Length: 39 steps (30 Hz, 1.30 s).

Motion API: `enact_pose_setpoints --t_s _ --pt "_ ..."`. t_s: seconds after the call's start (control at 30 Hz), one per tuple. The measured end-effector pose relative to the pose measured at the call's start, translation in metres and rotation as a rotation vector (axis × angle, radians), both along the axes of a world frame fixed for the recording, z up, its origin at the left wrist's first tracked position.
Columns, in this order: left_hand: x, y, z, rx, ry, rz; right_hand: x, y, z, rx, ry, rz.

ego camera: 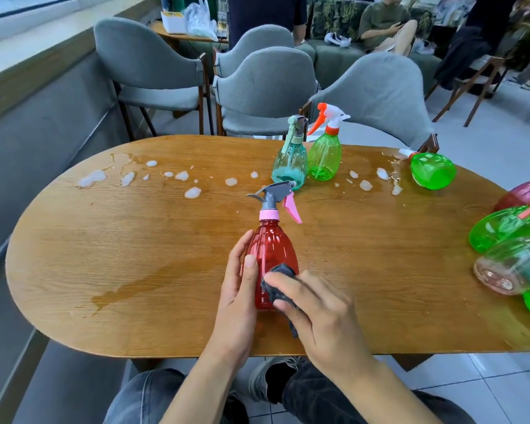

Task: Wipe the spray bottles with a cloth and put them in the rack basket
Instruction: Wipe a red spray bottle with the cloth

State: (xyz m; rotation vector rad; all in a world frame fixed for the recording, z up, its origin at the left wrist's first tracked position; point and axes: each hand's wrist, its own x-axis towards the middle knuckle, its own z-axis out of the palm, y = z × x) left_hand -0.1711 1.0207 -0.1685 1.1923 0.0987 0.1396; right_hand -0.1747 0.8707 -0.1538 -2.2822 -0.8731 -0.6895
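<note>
Head view: wiping step under way. Red spray bottle (271, 255) upright near table (135, 255) front edge, steadied in curled left hand (239, 289). Right hand (315, 304) pinching dark cloth (277, 286) against lower wall. Next, probably: rotate bottle, wipe remaining sides. Rack basket not clearly in view.

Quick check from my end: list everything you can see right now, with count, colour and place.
red spray bottle: 1, red body, pink collar, grey head; upright, near table centre
dark cloth: 1, grey; pressed on the red bottle
teal bottle: 1; upright, far side
green bottles: 2 far side, one upright, one lying
bottles at right edge: several, green, pinkish, clear; cropped, count unclear
foam blobs: many, white; far half
table: 1, wooden
grey chairs: four, behind
left hand: grips red bottle
right hand: holds cloth
</note>
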Motion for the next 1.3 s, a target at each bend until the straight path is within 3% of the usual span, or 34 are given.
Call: enact_pose_setpoints --t_s 0.13,0.2,0.33,0.43,0.53,0.73,0.87,1.1,1.17,1.3 --pt "-0.002 0.0 0.004 -0.033 0.013 -0.006 -0.011 -0.008 -0.003 -0.149 0.048 0.131" --pt "-0.002 0.0 0.007 -0.068 0.022 0.008 -0.016 -0.012 0.0 0.032 0.176 0.156" --pt "-0.001 0.002 0.007 -0.144 0.07 -0.037 -0.008 -0.015 0.026 0.638 0.447 -0.014" --pt "-0.001 0.004 0.002 -0.158 0.066 -0.06 0.017 -0.015 0.045 0.795 0.471 -0.045" --pt "-0.002 0.005 0.003 -0.095 0.03 -0.058 0.04 -0.007 0.057 0.649 0.393 -0.061" --pt "0.0 0.003 -0.004 -0.067 -0.046 -0.062 0.059 0.011 0.043 0.106 0.074 -0.108" --pt "0.001 0.001 -0.003 -0.032 -0.033 -0.023 0.046 0.012 0.025 0.124 0.072 -0.048" --pt "-0.002 0.001 0.006 -0.067 -0.044 -0.029 -0.002 -0.009 -0.011 -0.125 -0.036 0.176" --pt "-0.003 0.001 0.006 -0.055 -0.043 -0.034 -0.007 -0.014 -0.013 -0.078 -0.027 0.203" --pt "-0.002 0.0 0.004 -0.041 -0.038 -0.013 0.011 -0.014 0.017 0.303 -0.02 0.027"
